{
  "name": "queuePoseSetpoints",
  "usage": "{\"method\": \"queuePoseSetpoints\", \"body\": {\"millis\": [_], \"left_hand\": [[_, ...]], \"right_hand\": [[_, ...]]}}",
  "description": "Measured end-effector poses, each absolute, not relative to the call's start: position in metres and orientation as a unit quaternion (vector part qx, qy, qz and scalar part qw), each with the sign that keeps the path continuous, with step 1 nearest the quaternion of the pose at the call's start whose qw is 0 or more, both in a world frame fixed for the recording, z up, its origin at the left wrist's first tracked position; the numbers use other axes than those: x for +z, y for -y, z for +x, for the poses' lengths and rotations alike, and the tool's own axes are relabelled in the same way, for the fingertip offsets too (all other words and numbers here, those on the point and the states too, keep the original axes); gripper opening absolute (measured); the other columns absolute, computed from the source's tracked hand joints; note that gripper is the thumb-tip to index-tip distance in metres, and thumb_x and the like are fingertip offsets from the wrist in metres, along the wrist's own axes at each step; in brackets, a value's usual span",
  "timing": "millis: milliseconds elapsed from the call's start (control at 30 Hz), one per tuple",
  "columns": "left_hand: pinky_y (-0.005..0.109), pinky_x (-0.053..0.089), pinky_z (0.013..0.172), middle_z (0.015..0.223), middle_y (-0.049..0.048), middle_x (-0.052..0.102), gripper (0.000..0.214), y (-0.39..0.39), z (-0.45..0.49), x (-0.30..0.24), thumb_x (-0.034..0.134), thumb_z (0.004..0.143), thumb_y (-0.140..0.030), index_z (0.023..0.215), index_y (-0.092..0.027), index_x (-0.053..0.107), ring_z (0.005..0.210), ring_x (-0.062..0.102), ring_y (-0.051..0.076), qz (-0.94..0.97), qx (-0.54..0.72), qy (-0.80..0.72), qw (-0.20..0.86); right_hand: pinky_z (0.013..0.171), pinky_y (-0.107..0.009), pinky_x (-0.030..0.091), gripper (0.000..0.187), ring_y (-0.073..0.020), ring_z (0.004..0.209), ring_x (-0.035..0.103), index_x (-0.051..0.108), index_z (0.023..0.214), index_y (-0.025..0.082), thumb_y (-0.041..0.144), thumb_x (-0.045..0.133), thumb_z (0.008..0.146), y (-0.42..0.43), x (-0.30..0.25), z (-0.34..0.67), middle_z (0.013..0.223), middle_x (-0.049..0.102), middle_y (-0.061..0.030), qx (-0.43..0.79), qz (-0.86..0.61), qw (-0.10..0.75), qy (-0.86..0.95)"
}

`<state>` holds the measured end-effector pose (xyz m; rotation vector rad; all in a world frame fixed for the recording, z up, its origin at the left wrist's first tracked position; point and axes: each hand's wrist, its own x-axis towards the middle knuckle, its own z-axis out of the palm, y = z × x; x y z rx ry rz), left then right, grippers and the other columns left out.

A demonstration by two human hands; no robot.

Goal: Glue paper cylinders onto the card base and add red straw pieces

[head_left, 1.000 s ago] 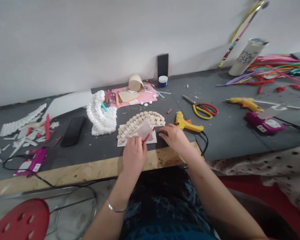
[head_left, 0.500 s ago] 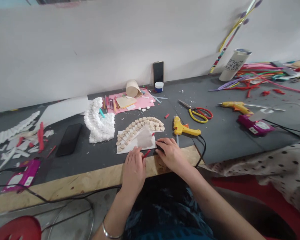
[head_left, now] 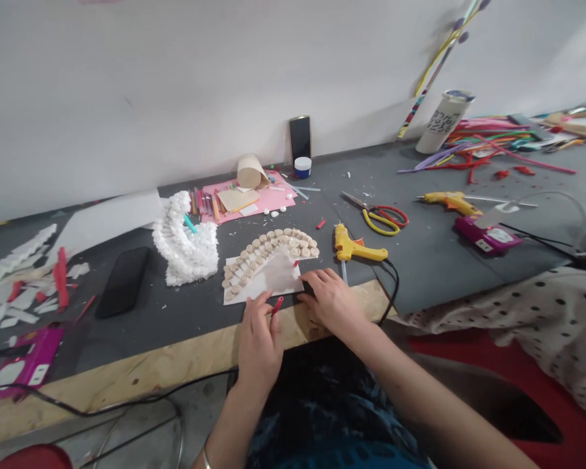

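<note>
My left hand pinches a short red stick at the near edge of the table, just below a white card. An arch of several small tan discs is set on that card. My right hand lies on the table by the card's right corner, fingers curled down over something dark that I cannot make out. A yellow glue gun lies just beyond my right hand.
A white fluffy curved piece and a black phone lie to the left. Scissors, a second glue gun, a pink box and coloured pipe cleaners are to the right. A pink sheet lies behind.
My left hand has drawn back from the card to the table's wooden edge with the red stick. My right hand has stayed by the card's corner. The view has shifted.
</note>
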<state>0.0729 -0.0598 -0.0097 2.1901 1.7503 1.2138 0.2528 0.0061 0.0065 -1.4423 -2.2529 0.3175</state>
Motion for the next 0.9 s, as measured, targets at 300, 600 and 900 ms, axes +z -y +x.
{"method": "queuePoseSetpoints", "body": {"millis": [300, 600, 900], "left_hand": [[0.038, 0.055, 0.084, 0.109, 0.0147, 0.067, 0.031, 0.068, 0.073, -0.005, 0.04, 0.1, -0.029, 0.126, -0.016, 0.051, 0.097, 0.067, 0.022, 0.66, 0.42, -0.608, 0.136], [0.043, 0.048, 0.099, 0.118, 0.0142, 0.066, 0.019, 0.058, 0.073, -0.004, 0.04, 0.099, -0.022, 0.115, -0.019, 0.051, 0.113, 0.063, 0.023, 0.679, 0.443, -0.569, 0.135], [0.032, 0.052, 0.076, 0.087, 0.0049, 0.069, 0.007, 0.029, 0.075, -0.002, 0.051, 0.094, -0.023, 0.097, -0.02, 0.057, 0.082, 0.067, 0.02, 0.616, 0.455, -0.584, 0.268]], "right_hand": [[0.086, -0.037, 0.051, 0.018, -0.0279, 0.098, 0.062, 0.072, 0.105, 0.016, 0.021, 0.07, 0.088, -0.014, 0.007, 0.254, 0.1, 0.072, -0.01, 0.103, -0.526, 0.206, 0.819], [0.083, -0.038, 0.051, 0.016, -0.0268, 0.09, 0.064, 0.075, 0.1, 0.018, 0.025, 0.061, 0.094, -0.022, -0.006, 0.255, 0.093, 0.073, -0.0101, 0.083, -0.484, 0.241, 0.837], [0.078, -0.035, 0.051, 0.019, -0.0213, 0.081, 0.067, 0.074, 0.1, 0.018, 0.027, 0.063, 0.086, -0.047, -0.008, 0.262, 0.097, 0.073, -0.0087, 0.179, -0.575, 0.315, 0.733]]}}
